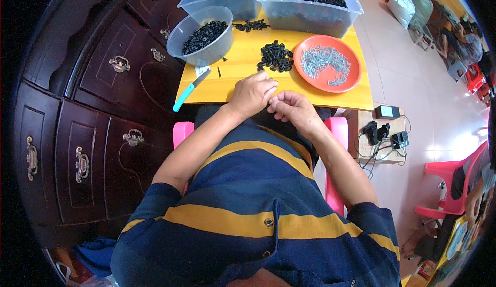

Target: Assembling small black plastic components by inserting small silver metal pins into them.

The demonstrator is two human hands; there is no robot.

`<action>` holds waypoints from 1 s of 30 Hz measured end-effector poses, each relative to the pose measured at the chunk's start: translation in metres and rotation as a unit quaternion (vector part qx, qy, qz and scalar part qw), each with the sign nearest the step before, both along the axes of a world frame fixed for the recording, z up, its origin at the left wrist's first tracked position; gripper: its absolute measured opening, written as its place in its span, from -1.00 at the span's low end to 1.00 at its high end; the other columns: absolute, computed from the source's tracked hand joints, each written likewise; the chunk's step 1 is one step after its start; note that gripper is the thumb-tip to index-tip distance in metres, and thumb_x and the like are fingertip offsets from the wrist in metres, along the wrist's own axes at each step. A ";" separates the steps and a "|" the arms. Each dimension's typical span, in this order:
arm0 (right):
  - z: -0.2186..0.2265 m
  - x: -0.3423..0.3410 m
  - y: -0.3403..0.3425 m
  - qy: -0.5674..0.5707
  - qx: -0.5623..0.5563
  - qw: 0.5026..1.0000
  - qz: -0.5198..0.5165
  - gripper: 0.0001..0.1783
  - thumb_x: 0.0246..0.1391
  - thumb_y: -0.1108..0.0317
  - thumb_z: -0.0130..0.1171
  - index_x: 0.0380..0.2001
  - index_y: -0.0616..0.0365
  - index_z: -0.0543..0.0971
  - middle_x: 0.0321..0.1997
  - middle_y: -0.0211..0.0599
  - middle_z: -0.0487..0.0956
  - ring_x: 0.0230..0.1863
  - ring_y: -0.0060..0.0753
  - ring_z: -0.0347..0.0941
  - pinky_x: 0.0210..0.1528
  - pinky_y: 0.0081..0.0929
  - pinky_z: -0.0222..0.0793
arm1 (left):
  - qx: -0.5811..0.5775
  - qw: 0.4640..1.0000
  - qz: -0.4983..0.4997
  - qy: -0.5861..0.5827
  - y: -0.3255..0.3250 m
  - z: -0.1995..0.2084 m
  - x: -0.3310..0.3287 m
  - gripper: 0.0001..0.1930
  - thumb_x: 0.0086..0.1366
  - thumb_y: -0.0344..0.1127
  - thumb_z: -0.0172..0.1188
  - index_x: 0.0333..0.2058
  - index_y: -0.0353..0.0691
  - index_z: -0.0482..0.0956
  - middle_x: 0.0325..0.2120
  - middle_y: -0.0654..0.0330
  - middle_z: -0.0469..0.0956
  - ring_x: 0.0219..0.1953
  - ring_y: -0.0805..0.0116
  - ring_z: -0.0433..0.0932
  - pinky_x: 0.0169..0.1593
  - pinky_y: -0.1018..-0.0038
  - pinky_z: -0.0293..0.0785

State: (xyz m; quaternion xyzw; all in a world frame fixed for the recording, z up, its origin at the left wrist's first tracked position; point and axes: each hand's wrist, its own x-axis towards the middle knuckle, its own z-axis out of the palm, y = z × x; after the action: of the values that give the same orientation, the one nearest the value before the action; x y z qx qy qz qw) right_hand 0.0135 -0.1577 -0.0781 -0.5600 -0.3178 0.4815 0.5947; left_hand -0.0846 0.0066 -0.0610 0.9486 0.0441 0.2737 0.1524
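Observation:
Both hands meet over the near edge of a yellow table point(237, 93). My left hand point(251, 95) is closed, its fingers curled and pressed together. Close against it, my right hand point(294, 110) pinches with thumb and forefinger. Whatever lies between the fingers is hidden or too small to make out. Just beyond my hands is a loose pile of small black plastic parts point(275, 56). To its right stands an orange-red plate point(353, 78) holding many small silvery metal pins or screws point(324, 61). A knife with a turquoise handle point(184, 98) lies at the left.
A round clear tub point(178, 35) and two clear bins point(310, 17) point(243, 2) hold more black parts. Dark wooden drawers point(93, 111) stand left. At right, a low stool point(385, 150) carries cables and a black adapter point(387, 112). Other people point(467, 47) sit farther right.

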 end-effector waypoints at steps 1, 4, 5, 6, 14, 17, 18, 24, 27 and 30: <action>0.000 0.000 -0.001 0.007 0.009 1.000 -0.016 -0.84 0.28 0.26 0.17 -0.18 0.08 0.59 -0.31 -0.50 0.64 -0.38 -0.72 0.44 -0.30 -0.72 0.35 | 0.008 1.000 -0.007 0.005 -0.002 0.000 -0.005 -0.86 0.17 -0.32 0.32 -0.29 -0.19 0.69 -0.41 0.12 0.58 -0.37 0.12 0.62 -0.29 0.28 0.55; 0.003 0.006 -0.003 0.018 0.030 0.997 -0.067 -0.84 0.27 0.28 0.16 -0.21 0.12 0.57 -0.33 -0.47 0.63 -0.39 -0.71 0.44 -0.31 -0.71 0.35 | 0.024 0.999 -0.034 -0.008 -0.003 -0.006 -0.013 -0.84 0.14 -0.30 0.32 -0.30 -0.17 0.67 -0.45 0.17 0.51 -0.38 0.18 0.59 -0.33 0.28 0.53; 0.003 0.009 -0.005 0.021 0.051 0.993 -0.102 -0.85 0.27 0.29 0.16 -0.23 0.14 0.57 -0.34 -0.46 0.62 -0.40 -0.71 0.43 -0.31 -0.71 0.36 | 0.024 0.999 -0.033 -0.009 -0.005 -0.005 -0.016 -0.84 0.14 -0.30 0.32 -0.30 -0.17 0.67 -0.45 0.17 0.51 -0.38 0.18 0.59 -0.33 0.28 0.53; 0.003 0.012 -0.005 0.028 0.067 0.990 -0.118 -0.85 0.27 0.30 0.16 -0.23 0.15 0.56 -0.35 -0.45 0.62 -0.42 -0.72 0.42 -0.33 -0.71 0.33 | 0.024 0.999 -0.048 -0.010 -0.006 -0.002 -0.018 -0.83 0.11 -0.33 0.35 -0.29 -0.17 0.68 -0.44 0.19 0.52 -0.38 0.20 0.59 -0.31 0.30 0.53; 0.005 0.012 -0.004 0.045 0.070 0.986 -0.146 -0.88 0.29 0.31 0.16 -0.21 0.11 0.57 -0.37 -0.47 0.60 -0.42 -0.74 0.43 -0.35 -0.75 0.33 | 0.057 0.994 -0.092 -0.019 -0.009 -0.002 -0.024 -0.79 0.00 -0.37 0.42 -0.35 -0.19 0.64 -0.40 0.20 0.53 -0.33 0.20 0.59 -0.28 0.33 0.53; 0.005 0.012 -0.003 0.046 0.064 0.987 -0.143 -0.88 0.28 0.31 0.17 -0.21 0.11 0.57 -0.37 -0.47 0.61 -0.42 -0.74 0.43 -0.35 -0.76 0.33 | 0.065 0.993 -0.098 -0.032 -0.009 -0.004 -0.024 -0.82 0.01 -0.39 0.41 -0.38 -0.21 0.62 -0.37 0.19 0.56 -0.33 0.20 0.59 -0.27 0.34 0.53; 0.005 0.012 -0.003 0.046 0.065 0.986 -0.144 -0.88 0.28 0.31 0.17 -0.21 0.11 0.57 -0.37 -0.47 0.61 -0.42 -0.74 0.43 -0.34 -0.76 0.33 | 0.063 0.992 -0.101 -0.036 -0.009 -0.004 -0.025 -0.83 0.01 -0.40 0.41 -0.39 -0.22 0.62 -0.36 0.19 0.57 -0.33 0.20 0.59 -0.27 0.34 0.53; 0.005 0.011 -0.004 0.045 0.067 0.987 -0.136 -0.87 0.28 0.32 0.16 -0.20 0.12 0.57 -0.36 -0.47 0.61 -0.42 -0.75 0.44 -0.34 -0.77 0.34 | 0.054 0.992 -0.101 -0.049 -0.009 -0.005 -0.025 -0.83 0.00 -0.44 0.40 -0.40 -0.23 0.62 -0.36 0.18 0.58 -0.33 0.19 0.60 -0.27 0.33 0.53; 0.005 0.011 -0.003 0.045 0.065 0.988 -0.129 -0.86 0.28 0.32 0.16 -0.19 0.13 0.57 -0.36 -0.46 0.61 -0.42 -0.75 0.44 -0.34 -0.77 0.35 | 0.054 0.992 -0.102 -0.055 -0.008 -0.006 -0.024 -0.84 0.00 -0.44 0.39 -0.40 -0.24 0.61 -0.36 0.18 0.58 -0.33 0.19 0.59 -0.27 0.33 0.53; 0.004 0.011 -0.003 0.044 0.063 0.989 -0.128 -0.86 0.28 0.31 0.16 -0.19 0.13 0.57 -0.36 -0.46 0.62 -0.42 -0.75 0.45 -0.34 -0.77 0.35 | 0.061 0.992 -0.100 -0.054 -0.009 -0.004 -0.025 -0.84 0.01 -0.44 0.39 -0.40 -0.24 0.61 -0.36 0.17 0.58 -0.33 0.19 0.59 -0.26 0.32 0.53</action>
State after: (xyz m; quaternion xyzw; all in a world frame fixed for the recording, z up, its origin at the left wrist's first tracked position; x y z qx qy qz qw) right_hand 0.0246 -0.1608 -0.0740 -0.5356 -0.2470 0.4047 0.6988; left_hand -0.1095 -0.0029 -0.0655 0.9397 -0.0759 0.3097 0.1234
